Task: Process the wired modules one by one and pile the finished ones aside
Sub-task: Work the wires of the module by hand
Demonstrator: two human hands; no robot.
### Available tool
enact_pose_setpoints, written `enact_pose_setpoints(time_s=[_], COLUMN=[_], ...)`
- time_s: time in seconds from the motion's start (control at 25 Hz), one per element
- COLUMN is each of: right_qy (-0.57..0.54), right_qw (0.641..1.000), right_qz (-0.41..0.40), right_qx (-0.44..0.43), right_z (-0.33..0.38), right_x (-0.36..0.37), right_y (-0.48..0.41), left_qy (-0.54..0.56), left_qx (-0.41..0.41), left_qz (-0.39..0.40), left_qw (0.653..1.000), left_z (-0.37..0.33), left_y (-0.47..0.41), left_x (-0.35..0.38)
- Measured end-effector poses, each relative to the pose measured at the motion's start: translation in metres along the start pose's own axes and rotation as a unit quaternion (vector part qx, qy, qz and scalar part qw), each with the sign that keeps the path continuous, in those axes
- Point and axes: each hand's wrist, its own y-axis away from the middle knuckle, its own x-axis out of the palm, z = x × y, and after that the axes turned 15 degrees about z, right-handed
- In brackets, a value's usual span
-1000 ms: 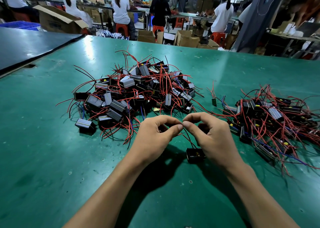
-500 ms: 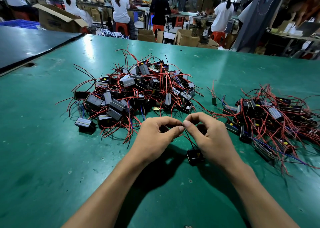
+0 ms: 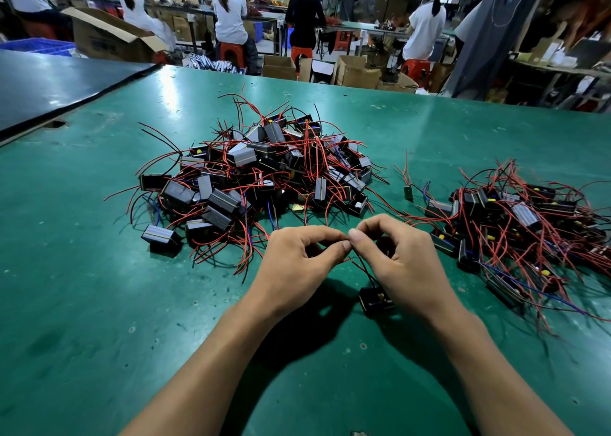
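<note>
Two bare forearms are seen reaching in over the green table (image 3: 99,303). One small black module (image 3: 375,300) with a yellow spot on its top is found low in the middle, partly covered by the right wrist; whether it rests on the table or hangs just above it cannot be told. Directly beyond this module, the left hand (image 3: 297,260) and the right hand (image 3: 400,263) are brought together, thumb and forefinger tips almost touching. The module's thin red and black leads (image 3: 363,267) are pinched in the fingertips of both hands, the remaining fingers being curled. Beyond the module and to its left, a large heap (image 3: 264,177) of black modules tangled in red wire is piled on the table, with a single module (image 3: 161,237) lying apart at its near left edge. To the right of the held module, and somewhat beyond it, a smaller heap (image 3: 515,227) is spread flatter. Between the two heaps, straight beyond the module, a loose green part (image 3: 408,192) with short leads is seen. Far beyond the module, past the table's edge, cardboard boxes (image 3: 357,71) and red stools (image 3: 299,53) are visible, with people (image 3: 228,8) seated at benches, their backs turned. Far to the module's left, a dark table (image 3: 49,84) is set against the green one.
</note>
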Motion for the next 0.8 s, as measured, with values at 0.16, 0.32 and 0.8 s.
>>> enact_pose_setpoints(time_s=[0.16, 0.32, 0.8], right_qy=[-0.052, -0.096, 0.138], right_qw=[0.998, 0.995, 0.983], right_qz=[0.003, 0.004, 0.018], right_qx=[0.036, 0.002, -0.118], right_z=[-0.002, -0.004, -0.020], right_x=[0.002, -0.003, -0.010], right_y=[-0.003, -0.001, -0.003], left_qy=[0.021, 0.073, 0.090], left_qx=[-0.005, -0.022, -0.023], left_qz=[-0.007, -0.007, 0.019], left_qw=[1.000, 0.997, 0.995], left_z=[0.002, 0.003, -0.001], left_y=[-0.002, -0.004, -0.002], left_x=[0.001, -0.002, -0.008])
